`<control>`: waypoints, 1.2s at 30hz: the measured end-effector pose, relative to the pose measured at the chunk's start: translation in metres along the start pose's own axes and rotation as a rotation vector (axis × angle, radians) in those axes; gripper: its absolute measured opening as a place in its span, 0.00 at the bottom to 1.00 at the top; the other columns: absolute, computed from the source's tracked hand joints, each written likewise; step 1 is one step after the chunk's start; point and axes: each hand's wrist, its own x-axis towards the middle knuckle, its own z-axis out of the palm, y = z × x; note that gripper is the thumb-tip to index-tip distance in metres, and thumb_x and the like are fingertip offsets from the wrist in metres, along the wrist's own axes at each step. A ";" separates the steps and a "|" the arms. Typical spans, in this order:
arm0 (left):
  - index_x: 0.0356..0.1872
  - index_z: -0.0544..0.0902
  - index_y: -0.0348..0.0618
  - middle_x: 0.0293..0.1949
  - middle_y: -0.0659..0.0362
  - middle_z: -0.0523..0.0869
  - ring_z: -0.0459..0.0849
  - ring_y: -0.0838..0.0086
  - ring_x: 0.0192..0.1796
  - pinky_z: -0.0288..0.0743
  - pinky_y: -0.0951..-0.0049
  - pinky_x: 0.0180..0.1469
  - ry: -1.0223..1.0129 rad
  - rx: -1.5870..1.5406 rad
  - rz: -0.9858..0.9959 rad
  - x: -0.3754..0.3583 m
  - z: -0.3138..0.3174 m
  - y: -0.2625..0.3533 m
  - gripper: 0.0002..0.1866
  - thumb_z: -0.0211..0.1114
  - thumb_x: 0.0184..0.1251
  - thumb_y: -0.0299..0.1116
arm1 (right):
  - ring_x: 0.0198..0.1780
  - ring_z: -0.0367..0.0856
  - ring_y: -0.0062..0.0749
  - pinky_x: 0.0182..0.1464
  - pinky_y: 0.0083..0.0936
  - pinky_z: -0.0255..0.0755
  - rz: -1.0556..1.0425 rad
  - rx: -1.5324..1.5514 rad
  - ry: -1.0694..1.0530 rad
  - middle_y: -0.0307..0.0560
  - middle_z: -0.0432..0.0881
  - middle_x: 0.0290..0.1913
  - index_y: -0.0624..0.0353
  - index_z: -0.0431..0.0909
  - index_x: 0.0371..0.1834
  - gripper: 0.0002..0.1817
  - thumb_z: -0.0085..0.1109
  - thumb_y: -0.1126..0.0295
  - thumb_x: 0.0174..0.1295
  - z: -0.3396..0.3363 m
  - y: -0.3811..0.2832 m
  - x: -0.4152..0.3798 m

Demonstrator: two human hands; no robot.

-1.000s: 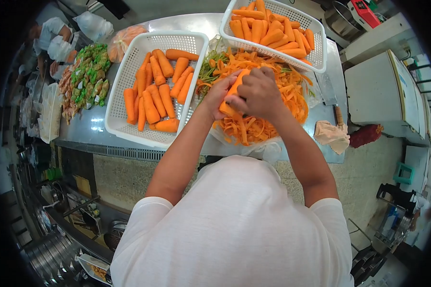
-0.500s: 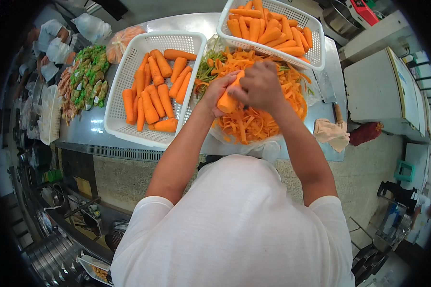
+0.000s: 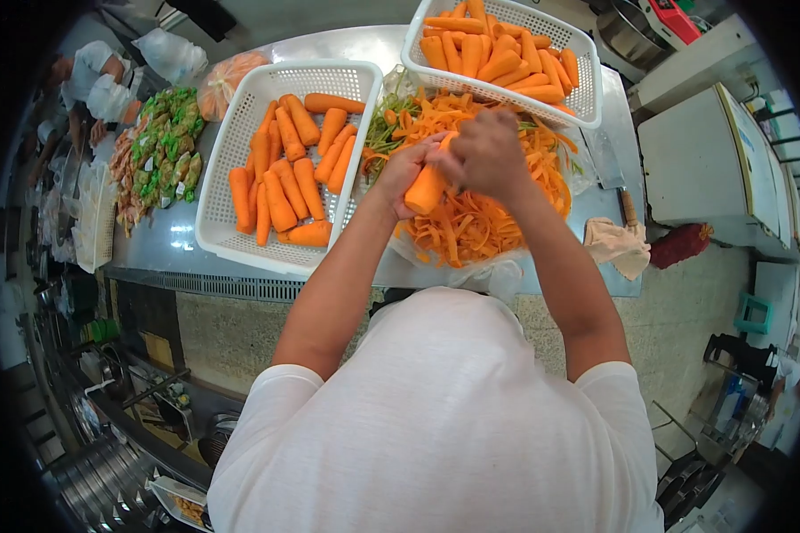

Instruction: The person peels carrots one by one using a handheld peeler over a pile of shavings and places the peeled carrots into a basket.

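My left hand (image 3: pixel 398 180) is wrapped round a thick carrot (image 3: pixel 428 190), held tilted over a heap of orange peelings (image 3: pixel 471 233). Close against the carrot's upper part, my right hand (image 3: pixel 491 158) is closed; whatever it grips is hidden by the fingers. Beneath both hands the peelings lie on a clear plastic bag (image 3: pixel 505 277), with green stems (image 3: pixel 381 133) at the heap's left. To the left, a white perforated basket (image 3: pixel 215 222) holds several carrots (image 3: pixel 280 194). Another white basket (image 3: pixel 590 105) behind the heap is piled with carrots (image 3: pixel 503 64).
On the metal table's (image 3: pixel 173 246) right side lie a knife (image 3: pixel 606 164) and a beige cloth (image 3: pixel 617 247). Green-and-orange packets (image 3: pixel 164 147) and an orange-filled bag (image 3: pixel 227 82) sit at the left. A person (image 3: pixel 96 64) stands beyond the far left edge.
My right hand has shifted very slightly up and the carrot shows a little more below it. My left hand keeps its hold. The view has drifted marginally.
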 end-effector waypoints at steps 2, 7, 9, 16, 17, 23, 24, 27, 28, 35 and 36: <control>0.71 0.70 0.45 0.46 0.55 0.84 0.89 0.70 0.36 0.89 0.70 0.29 -0.103 0.180 -0.014 0.005 -0.019 0.002 0.21 0.46 0.85 0.40 | 0.31 0.76 0.34 0.46 0.39 0.63 0.127 -0.098 -0.002 0.35 0.78 0.20 0.47 0.87 0.18 0.22 0.67 0.45 0.62 0.013 0.046 -0.005; 0.70 0.72 0.45 0.46 0.56 0.84 0.89 0.72 0.36 0.88 0.72 0.28 -0.074 0.130 0.033 0.005 -0.016 0.004 0.21 0.48 0.84 0.41 | 0.27 0.76 0.37 0.45 0.41 0.63 0.316 -0.110 0.064 0.38 0.79 0.19 0.49 0.86 0.18 0.23 0.66 0.46 0.64 -0.010 0.043 -0.003; 0.70 0.73 0.45 0.46 0.56 0.84 0.89 0.72 0.36 0.88 0.73 0.28 -0.021 0.107 0.061 0.010 -0.010 0.000 0.21 0.50 0.83 0.41 | 0.27 0.76 0.37 0.44 0.42 0.62 0.191 -0.008 0.054 0.38 0.79 0.19 0.50 0.85 0.17 0.23 0.66 0.46 0.64 -0.022 -0.007 0.000; 0.71 0.72 0.42 0.46 0.53 0.85 0.90 0.70 0.40 0.88 0.74 0.31 -0.172 0.151 0.007 0.001 -0.013 0.012 0.23 0.51 0.82 0.40 | 0.26 0.75 0.37 0.43 0.43 0.62 0.331 0.021 -0.013 0.39 0.77 0.18 0.51 0.81 0.14 0.24 0.66 0.49 0.64 0.004 0.038 -0.003; 0.71 0.71 0.41 0.46 0.52 0.86 0.90 0.69 0.41 0.88 0.74 0.31 -0.209 0.173 -0.001 -0.002 -0.013 0.012 0.23 0.50 0.82 0.39 | 0.26 0.75 0.37 0.43 0.43 0.62 0.334 0.019 -0.015 0.39 0.77 0.18 0.51 0.81 0.14 0.24 0.66 0.49 0.64 0.002 0.051 -0.008; 0.71 0.71 0.43 0.41 0.52 0.87 0.90 0.70 0.35 0.87 0.73 0.28 -0.050 0.099 0.092 0.012 -0.011 0.006 0.23 0.51 0.82 0.41 | 0.26 0.74 0.40 0.41 0.42 0.64 0.212 0.037 0.083 0.42 0.78 0.19 0.53 0.83 0.18 0.20 0.69 0.53 0.63 -0.029 0.000 0.005; 0.71 0.71 0.43 0.41 0.52 0.87 0.90 0.70 0.35 0.87 0.73 0.28 -0.051 0.102 0.088 0.013 -0.002 0.005 0.23 0.51 0.82 0.41 | 0.28 0.75 0.40 0.43 0.42 0.63 0.115 0.087 0.078 0.42 0.78 0.19 0.53 0.83 0.18 0.21 0.69 0.53 0.63 -0.031 -0.019 0.008; 0.70 0.72 0.43 0.41 0.50 0.86 0.89 0.71 0.35 0.87 0.72 0.27 0.184 -0.117 0.032 0.007 0.015 0.008 0.22 0.50 0.83 0.41 | 0.27 0.75 0.38 0.41 0.44 0.62 0.003 0.159 0.123 0.38 0.74 0.17 0.50 0.81 0.14 0.25 0.67 0.46 0.64 -0.009 -0.028 0.005; 0.69 0.72 0.43 0.41 0.50 0.86 0.89 0.70 0.35 0.88 0.72 0.27 0.030 0.017 0.032 0.003 0.001 0.009 0.22 0.50 0.83 0.42 | 0.27 0.75 0.38 0.41 0.44 0.62 0.009 0.158 0.125 0.38 0.74 0.17 0.50 0.81 0.14 0.25 0.67 0.46 0.64 -0.005 -0.017 0.003; 0.69 0.72 0.40 0.40 0.49 0.86 0.86 0.70 0.33 0.88 0.72 0.24 -0.202 -0.070 0.023 -0.006 -0.015 0.009 0.24 0.53 0.83 0.45 | 0.32 0.79 0.43 0.44 0.45 0.64 0.480 -0.192 -0.229 0.44 0.83 0.23 0.50 0.89 0.21 0.31 0.52 0.42 0.74 -0.008 0.107 -0.029; 0.69 0.72 0.40 0.40 0.49 0.86 0.86 0.70 0.33 0.88 0.72 0.24 -0.193 -0.071 0.030 -0.009 -0.016 0.009 0.24 0.53 0.83 0.45 | 0.32 0.79 0.43 0.44 0.45 0.64 0.475 -0.182 -0.231 0.44 0.83 0.23 0.50 0.89 0.21 0.31 0.52 0.42 0.74 -0.014 0.106 -0.029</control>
